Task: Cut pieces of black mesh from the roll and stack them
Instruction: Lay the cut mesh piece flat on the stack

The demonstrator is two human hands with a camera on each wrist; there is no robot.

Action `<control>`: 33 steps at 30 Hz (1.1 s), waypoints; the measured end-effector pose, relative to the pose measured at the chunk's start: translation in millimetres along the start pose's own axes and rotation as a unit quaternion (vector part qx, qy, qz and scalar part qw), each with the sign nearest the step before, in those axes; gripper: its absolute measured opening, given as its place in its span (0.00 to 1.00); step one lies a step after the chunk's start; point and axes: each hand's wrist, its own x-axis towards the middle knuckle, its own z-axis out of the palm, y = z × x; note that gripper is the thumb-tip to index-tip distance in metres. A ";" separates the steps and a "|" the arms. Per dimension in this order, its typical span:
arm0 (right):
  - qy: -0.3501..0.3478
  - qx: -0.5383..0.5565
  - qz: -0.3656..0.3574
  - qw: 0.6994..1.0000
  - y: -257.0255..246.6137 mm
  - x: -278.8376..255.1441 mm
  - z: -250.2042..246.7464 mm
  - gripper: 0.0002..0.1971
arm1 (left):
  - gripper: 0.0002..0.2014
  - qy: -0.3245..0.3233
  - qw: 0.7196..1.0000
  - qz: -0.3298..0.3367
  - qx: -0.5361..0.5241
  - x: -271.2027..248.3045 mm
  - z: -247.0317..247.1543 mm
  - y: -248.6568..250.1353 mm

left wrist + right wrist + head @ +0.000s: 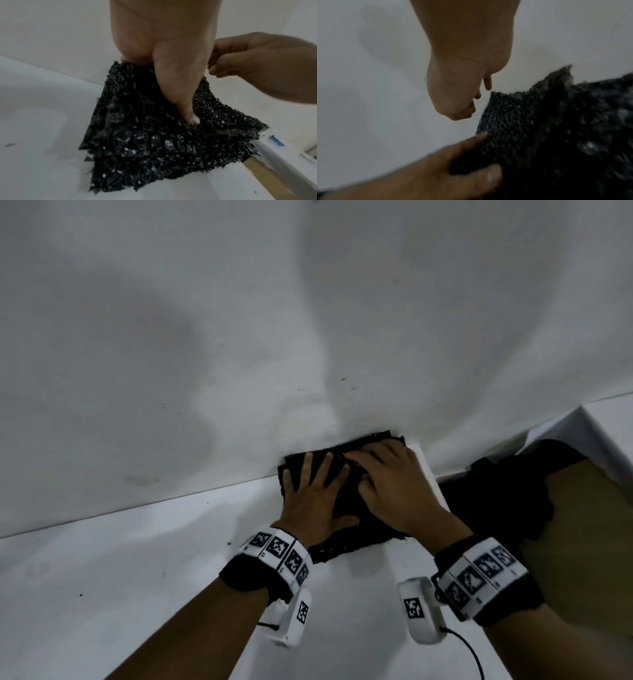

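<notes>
— Both hands are lying on the stack of mesh pieces [346, 494], aren't they?

— Yes. Your left hand [317, 501] is pressing flat on the near-left part with its fingers spread and straight. Your right hand [394, 487] is resting on the far-right part with its fingers bent downward; I cannot tell whether it is pinching the top piece or only pushing on it.

— Where is the stack lying from you?

— Straight ahead, on the tabletop [137, 559], pushed up against the wall [239, 320] at the tabletop's right corner. I can't tell which way its long side is running. Neither hand is nearer; both are touching it.

— And the roll?

— Something dark is sitting in the cardboard box [589, 542] to your right, below the tabletop's edge. It is probably the mesh supply, so your right hand is looking better placed for that reach. Nothing else is showing in the box.
</notes>
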 end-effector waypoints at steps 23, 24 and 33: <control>-0.068 0.050 0.092 0.992 37.9 -15.8 48.6 0.35 | 0.58 0.171 0.984 -0.028 -0.044 -10.1 27.2 -16.3; -0.064 0.047 0.092 0.993 38.8 -15.1 46.9 0.34 | 0.59 0.167 0.985 -0.036 -0.036 -9.0 23.3 -14.8; -0.106 0.070 0.123 0.984 48.2 -24.3 54.5 0.35 | 0.45 0.105 0.988 -0.053 -0.103 -9.4 33.1 -20.3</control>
